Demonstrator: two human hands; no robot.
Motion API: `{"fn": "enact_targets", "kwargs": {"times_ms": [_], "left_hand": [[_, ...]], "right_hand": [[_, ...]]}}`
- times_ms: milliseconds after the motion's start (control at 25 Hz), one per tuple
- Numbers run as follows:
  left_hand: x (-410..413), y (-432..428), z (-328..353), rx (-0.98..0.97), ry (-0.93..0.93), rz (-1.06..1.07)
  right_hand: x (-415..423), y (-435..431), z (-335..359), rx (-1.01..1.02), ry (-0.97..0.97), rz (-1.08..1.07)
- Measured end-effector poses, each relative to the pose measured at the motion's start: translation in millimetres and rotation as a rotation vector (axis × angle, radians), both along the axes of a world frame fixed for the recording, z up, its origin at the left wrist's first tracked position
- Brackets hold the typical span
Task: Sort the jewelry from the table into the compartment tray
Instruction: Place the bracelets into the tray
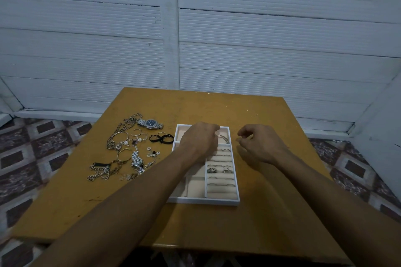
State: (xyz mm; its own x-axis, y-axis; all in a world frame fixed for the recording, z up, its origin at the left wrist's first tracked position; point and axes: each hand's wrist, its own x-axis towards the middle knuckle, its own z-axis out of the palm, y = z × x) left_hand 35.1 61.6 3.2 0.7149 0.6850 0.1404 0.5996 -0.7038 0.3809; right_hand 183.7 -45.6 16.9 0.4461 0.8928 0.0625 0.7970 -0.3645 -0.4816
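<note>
Setting down at the far compartment of the tray (204, 200): left hand (200, 140) beside the bangles (223, 138).
Its grip is hidden (fingers curl under); right hand (258, 147) hovers loose-fingered, empty; unsorted jewelry (128, 151) lies on the bench (217, 223), within reach left of the tray.

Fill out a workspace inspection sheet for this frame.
Surface: ochre table, scuffed and speckled.
Job's things: white tray holds rings and bangles; watch, chains and pearls lie loose to its left.
Clutter: nothing seen.
Hands: left hand curled over the tray's far compartments, grip hidden; right hand hovers beside the tray, loosely curled, empty.
Cables: nothing seen.
Surroundings: white plank wall, patterned tiled floor.
</note>
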Motion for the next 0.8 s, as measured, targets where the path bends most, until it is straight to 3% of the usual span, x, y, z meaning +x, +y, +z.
{"fn": "enact_targets", "kwargs": {"times_ms": [360,560,800], "left_hand": [[-111,27,-9,0.111,-0.161,0.106],[-177,48,-17,0.161,-0.087,0.208],[-218,54,-25,0.163,0.010,0.180]], "right_hand": [[-43,32,7,-0.004,0.013,0.165],[-80,59,6,-0.015,-0.025,0.244],[-130,97,3,-0.028,-0.080,0.312]]}}
